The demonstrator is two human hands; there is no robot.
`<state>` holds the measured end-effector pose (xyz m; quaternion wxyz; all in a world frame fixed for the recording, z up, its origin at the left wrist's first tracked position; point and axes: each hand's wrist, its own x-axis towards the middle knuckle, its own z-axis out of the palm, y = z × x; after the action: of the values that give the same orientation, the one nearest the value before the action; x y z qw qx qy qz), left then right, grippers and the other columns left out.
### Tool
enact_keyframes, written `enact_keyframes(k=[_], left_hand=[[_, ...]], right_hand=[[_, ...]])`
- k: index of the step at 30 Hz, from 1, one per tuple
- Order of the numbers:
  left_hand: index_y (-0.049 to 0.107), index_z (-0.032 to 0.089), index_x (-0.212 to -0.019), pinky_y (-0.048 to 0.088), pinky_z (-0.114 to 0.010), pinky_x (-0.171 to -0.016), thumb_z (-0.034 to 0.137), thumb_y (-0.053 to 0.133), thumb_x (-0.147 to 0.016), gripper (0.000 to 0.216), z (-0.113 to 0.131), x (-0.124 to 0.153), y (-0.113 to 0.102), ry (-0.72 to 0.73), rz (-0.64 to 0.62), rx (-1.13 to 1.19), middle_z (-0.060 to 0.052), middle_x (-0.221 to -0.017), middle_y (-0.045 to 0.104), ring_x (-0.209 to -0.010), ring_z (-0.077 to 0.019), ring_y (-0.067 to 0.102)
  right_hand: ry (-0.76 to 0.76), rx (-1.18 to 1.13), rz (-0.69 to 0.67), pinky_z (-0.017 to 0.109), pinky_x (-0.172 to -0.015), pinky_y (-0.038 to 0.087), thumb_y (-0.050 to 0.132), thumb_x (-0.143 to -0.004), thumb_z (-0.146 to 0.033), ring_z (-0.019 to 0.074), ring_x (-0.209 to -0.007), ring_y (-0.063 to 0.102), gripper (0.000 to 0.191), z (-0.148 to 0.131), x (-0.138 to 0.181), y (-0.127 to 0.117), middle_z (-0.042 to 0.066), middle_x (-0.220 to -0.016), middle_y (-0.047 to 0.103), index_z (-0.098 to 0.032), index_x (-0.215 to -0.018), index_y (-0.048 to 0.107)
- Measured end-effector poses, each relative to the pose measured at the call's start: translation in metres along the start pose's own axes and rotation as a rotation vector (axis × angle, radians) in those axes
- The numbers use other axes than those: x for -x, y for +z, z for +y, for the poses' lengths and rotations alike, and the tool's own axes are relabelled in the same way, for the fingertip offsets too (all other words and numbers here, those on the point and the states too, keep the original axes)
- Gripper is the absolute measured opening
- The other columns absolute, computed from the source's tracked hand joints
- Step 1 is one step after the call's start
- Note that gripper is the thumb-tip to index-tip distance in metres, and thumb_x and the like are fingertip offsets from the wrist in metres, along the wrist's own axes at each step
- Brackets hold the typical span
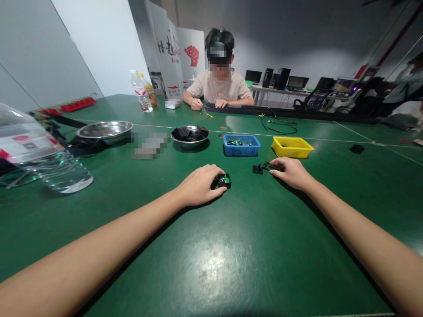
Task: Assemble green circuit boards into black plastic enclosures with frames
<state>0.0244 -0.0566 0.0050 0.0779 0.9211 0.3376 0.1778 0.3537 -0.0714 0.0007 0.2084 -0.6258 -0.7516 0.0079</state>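
My left hand [201, 185] rests on the green table [231, 255] with its fingers curled round a small black housing with a green circuit board in it [224, 180]. My right hand [291, 172] lies further right, fingers pinched on a thin black tool or cable piece [271, 167]. A small black part [257, 169] sits on the table just left of that piece, between my two hands.
Beyond my hands stand a blue bin [242, 145] with green boards, a yellow bin [291, 147], a steel bowl [190, 134] of black parts and a larger steel bowl [105, 130]. A water bottle [39, 154] lies at left. A person [218, 83] works opposite.
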Motion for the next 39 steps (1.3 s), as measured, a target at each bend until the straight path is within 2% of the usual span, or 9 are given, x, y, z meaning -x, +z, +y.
enact_keyframes(k=[5, 9, 13, 18, 24, 30, 39], left_hand=[[0.059, 0.018, -0.109, 0.051, -0.039, -0.086, 0.039, 0.062, -0.086, 0.031, 0.0, 0.0, 0.0, 0.034, 0.049, 0.034, -0.008, -0.104, 0.067, -0.096, -0.0246, 0.063], [0.058, 0.018, -0.11, 0.051, -0.039, -0.086, 0.038, 0.062, -0.087, 0.031, 0.001, 0.0, 0.0, 0.065, 0.044, 0.07, -0.009, -0.105, 0.066, -0.097, -0.0241, 0.063], [0.059, 0.018, -0.11, 0.051, -0.038, -0.087, 0.037, 0.063, -0.086, 0.031, 0.003, 0.001, 0.0, 0.08, 0.023, 0.099, -0.009, -0.105, 0.066, -0.096, -0.0236, 0.063], [0.06, 0.019, -0.112, 0.05, -0.037, -0.087, 0.034, 0.065, -0.085, 0.032, 0.003, 0.002, 0.002, 0.099, 0.006, 0.138, -0.008, -0.104, 0.067, -0.095, -0.023, 0.063], [0.059, 0.019, -0.117, 0.05, -0.036, -0.085, 0.037, 0.068, -0.084, 0.038, 0.003, 0.001, 0.004, 0.084, -0.014, 0.162, -0.008, -0.104, 0.067, -0.096, -0.0235, 0.063], [0.056, 0.021, -0.12, 0.05, -0.036, -0.085, 0.037, 0.069, -0.084, 0.041, 0.003, 0.001, 0.004, 0.062, -0.018, 0.164, -0.007, -0.105, 0.067, -0.096, -0.0231, 0.063], [0.056, 0.019, -0.118, 0.05, -0.037, -0.085, 0.035, 0.063, -0.087, 0.036, 0.006, 0.002, 0.003, 0.077, -0.009, 0.136, -0.009, -0.107, 0.067, -0.097, -0.0238, 0.063]], right_hand=[[0.061, -0.134, 0.164, 0.038, -0.077, 0.053, 0.068, -0.078, -0.031, 0.025, -0.084, 0.068, 0.027, -0.009, 0.002, -0.002, 0.011, -0.094, 0.074, -0.016, -0.1, 0.072], [0.104, -0.474, 0.258, 0.035, -0.073, 0.052, 0.061, -0.082, -0.037, 0.0223, -0.082, 0.068, 0.024, -0.023, 0.005, -0.001, 0.008, -0.091, 0.074, -0.018, -0.095, 0.069], [0.172, -0.891, 0.151, 0.028, -0.056, 0.048, 0.062, -0.081, -0.049, 0.0186, -0.069, 0.068, 0.03, -0.049, 0.009, 0.005, 0.006, -0.084, 0.072, -0.019, -0.082, 0.065], [0.299, -1.226, -0.021, 0.024, -0.046, 0.043, 0.07, -0.076, -0.057, 0.0149, -0.055, 0.065, 0.041, -0.081, 0.016, 0.015, 0.005, -0.071, 0.07, -0.017, -0.081, 0.066], [0.318, -1.319, -0.092, 0.022, -0.043, 0.041, 0.077, -0.07, -0.056, 0.0129, -0.051, 0.063, 0.044, -0.098, 0.023, 0.018, 0.002, -0.067, 0.069, -0.016, -0.086, 0.069], [0.298, -1.328, -0.139, 0.023, -0.045, 0.043, 0.078, -0.073, -0.049, 0.0137, -0.054, 0.065, 0.039, -0.101, 0.025, 0.019, 0.003, -0.069, 0.071, -0.016, -0.092, 0.071], [0.261, -1.426, -0.208, 0.026, -0.053, 0.049, 0.075, -0.072, -0.026, 0.0155, -0.062, 0.069, 0.033, -0.102, 0.028, 0.017, 0.004, -0.078, 0.073, -0.017, -0.104, 0.07]])
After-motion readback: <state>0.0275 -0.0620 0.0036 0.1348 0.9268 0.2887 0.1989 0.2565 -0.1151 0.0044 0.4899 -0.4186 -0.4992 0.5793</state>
